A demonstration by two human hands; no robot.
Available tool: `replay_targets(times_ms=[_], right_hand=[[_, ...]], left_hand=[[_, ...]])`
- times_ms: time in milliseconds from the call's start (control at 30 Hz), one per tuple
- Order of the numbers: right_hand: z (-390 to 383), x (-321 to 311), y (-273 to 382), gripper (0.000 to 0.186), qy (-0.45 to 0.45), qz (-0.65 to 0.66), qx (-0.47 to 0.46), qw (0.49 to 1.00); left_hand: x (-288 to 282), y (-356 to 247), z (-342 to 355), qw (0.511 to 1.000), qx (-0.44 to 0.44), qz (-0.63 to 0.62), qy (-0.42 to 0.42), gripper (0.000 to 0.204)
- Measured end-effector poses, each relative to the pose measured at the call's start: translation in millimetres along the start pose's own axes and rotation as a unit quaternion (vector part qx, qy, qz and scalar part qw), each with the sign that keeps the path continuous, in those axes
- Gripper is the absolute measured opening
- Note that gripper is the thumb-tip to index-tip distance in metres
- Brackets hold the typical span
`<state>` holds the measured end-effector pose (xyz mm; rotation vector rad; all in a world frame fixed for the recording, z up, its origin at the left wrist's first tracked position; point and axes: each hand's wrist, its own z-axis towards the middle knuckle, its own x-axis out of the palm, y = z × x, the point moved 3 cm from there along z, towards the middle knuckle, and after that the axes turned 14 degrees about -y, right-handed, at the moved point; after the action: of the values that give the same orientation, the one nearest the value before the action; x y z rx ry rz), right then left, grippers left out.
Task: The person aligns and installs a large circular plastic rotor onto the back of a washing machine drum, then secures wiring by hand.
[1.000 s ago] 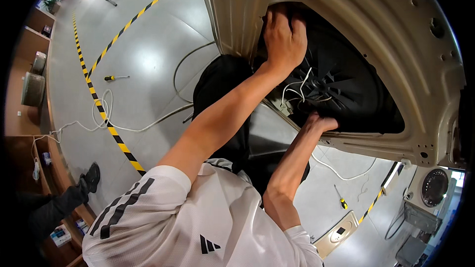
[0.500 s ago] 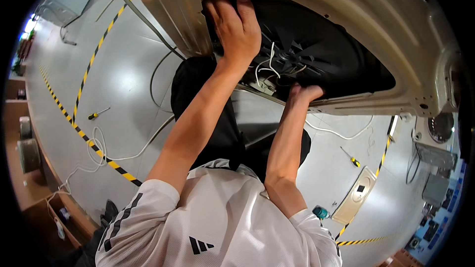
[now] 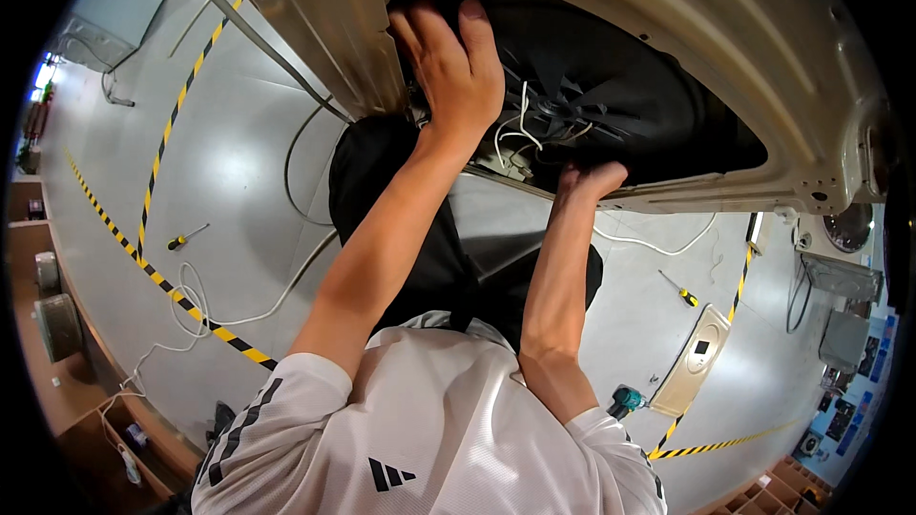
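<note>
A tan metal cabinet [image 3: 324, 29], seemingly a washing machine, is tilted over my legs. Through its large rounded opening shows a round black ribbed part [image 3: 611, 86] with a hub. My left hand [image 3: 458, 67] reaches into the opening's left side, thumb apart and fingers stretched; its fingertips fade into the dark. At the lower edge, my right hand [image 3: 592, 178] goes inside with the wrist bent, its fingers mostly hidden. Between the hands, thin white wires [image 3: 524, 119] run down to a pale fitting [image 3: 513, 167].
On the floor lie screwdrivers to the left [image 3: 181, 240] and right [image 3: 687, 297]. A teal power drill [image 3: 625, 401] and a tan control panel [image 3: 695, 362] lie at lower right. A white cable [image 3: 277, 305] and yellow-black tape [image 3: 153, 272] cross the floor; wooden shelving [image 3: 72, 429] stands left.
The view has shifted slightly, so the floor items sit a little differently in it. Both hands keep nearly the same places in the opening.
</note>
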<state>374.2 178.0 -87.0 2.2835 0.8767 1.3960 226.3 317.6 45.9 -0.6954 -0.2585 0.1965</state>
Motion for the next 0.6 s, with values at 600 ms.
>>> replay_targets(times_ms=[600], right_hand=[[-18.5,0.1,2.1,0.038,-0.045,-0.061,0.092,0.993]], left_hand=[[-10.0,-29.7,9.1,0.993,-0.020,0.080,0.082,0.032]])
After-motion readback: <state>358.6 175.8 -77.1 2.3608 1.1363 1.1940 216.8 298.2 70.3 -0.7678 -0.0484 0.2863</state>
